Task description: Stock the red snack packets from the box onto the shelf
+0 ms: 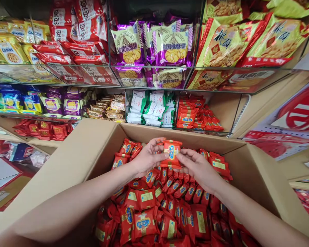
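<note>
Between both hands is a small red snack packet [172, 155] with a blue and yellow label, its printed face toward me. My left hand [151, 157] pinches its left side, thumb in front. On its right side my right hand [193, 164] closes with thumb and fingers. Both hands are over an open cardboard box [103, 147] filled with many like red packets [144, 223]. Some of those lie flat, others stand on edge in rows. Behind the box, a glass shelf bin holds similar red packets [187, 115].
White and green packets [156, 106] and brown wrapped bars [109, 108] fill bins left of the red ones. Purple biscuit packs [170, 48] and yellow-red bags [221, 44] stand on the upper shelf. A glass shelf edge [154, 68] runs across above the box.
</note>
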`<state>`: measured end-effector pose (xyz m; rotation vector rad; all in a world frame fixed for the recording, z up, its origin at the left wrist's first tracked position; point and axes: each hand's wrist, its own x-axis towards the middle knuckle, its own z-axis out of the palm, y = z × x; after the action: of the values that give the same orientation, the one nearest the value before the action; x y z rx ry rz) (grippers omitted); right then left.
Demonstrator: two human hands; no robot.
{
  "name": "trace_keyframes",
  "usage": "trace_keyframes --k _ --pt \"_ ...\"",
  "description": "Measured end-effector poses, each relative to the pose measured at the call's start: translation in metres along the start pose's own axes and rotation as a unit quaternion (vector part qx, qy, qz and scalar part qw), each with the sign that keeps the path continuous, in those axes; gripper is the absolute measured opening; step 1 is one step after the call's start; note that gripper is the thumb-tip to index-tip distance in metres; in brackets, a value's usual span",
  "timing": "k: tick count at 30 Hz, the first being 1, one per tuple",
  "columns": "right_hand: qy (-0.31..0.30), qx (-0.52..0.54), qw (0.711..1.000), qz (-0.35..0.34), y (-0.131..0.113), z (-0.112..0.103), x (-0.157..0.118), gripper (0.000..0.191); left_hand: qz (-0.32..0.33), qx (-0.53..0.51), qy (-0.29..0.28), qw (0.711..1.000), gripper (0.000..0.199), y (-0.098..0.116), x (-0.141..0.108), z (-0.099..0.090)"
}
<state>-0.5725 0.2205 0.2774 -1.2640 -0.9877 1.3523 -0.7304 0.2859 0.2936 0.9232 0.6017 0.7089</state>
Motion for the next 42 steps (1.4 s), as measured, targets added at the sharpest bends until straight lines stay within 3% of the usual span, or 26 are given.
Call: trace_keyframes --k 5,9,12,14,16,18,20,22,24,25,28,32,42 --pt "-0.031 -0.066 0.996 -0.059 0.002 -0.001 0.002 0.024 0.015 0.076 -0.006 0.997 0.029 -0.004 0.001 -0.002" --pt "-0.036 -0.119 0.986 -0.114 0.005 -0.005 0.005 0.030 0.062 0.174 -0.060 0.981 0.033 -0.008 0.001 -0.005" --pt "-0.070 -0.203 0.969 -0.124 0.003 -0.008 0.006 0.026 0.094 0.245 -0.056 0.963 0.038 -0.012 0.000 -0.006" --pt "-0.058 -0.254 0.955 -0.139 -0.005 -0.014 0.006 0.026 0.115 0.257 -0.049 0.958 0.040 -0.013 0.000 -0.005" --pt "0.015 -0.268 0.947 -0.178 -0.020 -0.026 0.009 0.029 0.129 0.254 -0.043 0.958 0.039 -0.010 0.002 -0.005" --pt "0.127 -0.267 0.926 -0.236 -0.040 -0.043 0.017 0.033 0.132 0.244 -0.036 0.960 0.037 -0.006 0.004 -0.007" --pt "0.246 -0.299 0.877 -0.284 -0.061 -0.063 0.031 0.033 0.123 0.234 -0.033 0.964 0.035 -0.003 0.006 -0.010" --pt "0.336 -0.381 0.809 -0.296 -0.079 -0.083 0.052 0.030 0.111 0.229 -0.035 0.966 0.033 -0.003 0.008 -0.012" --pt "0.392 -0.448 0.760 -0.261 -0.090 -0.099 0.079 0.027 0.096 0.236 -0.039 0.966 0.031 -0.006 0.009 -0.014" --pt "0.412 -0.459 0.754 -0.228 -0.094 -0.105 0.093 0.028 0.087 0.242 -0.044 0.965 0.031 -0.008 0.009 -0.014" --pt "0.443 -0.433 0.775 -0.125 -0.096 -0.115 0.135 0.030 0.055 0.266 -0.057 0.961 0.029 -0.014 0.007 -0.015" --pt "0.428 -0.416 0.797 -0.087 -0.090 -0.119 0.176 0.025 0.026 0.315 -0.059 0.947 0.023 -0.015 0.003 -0.015" --pt "0.366 -0.454 0.812 -0.029 -0.081 -0.118 0.207 0.032 -0.004 0.442 -0.087 0.893 0.012 -0.015 0.001 -0.012"
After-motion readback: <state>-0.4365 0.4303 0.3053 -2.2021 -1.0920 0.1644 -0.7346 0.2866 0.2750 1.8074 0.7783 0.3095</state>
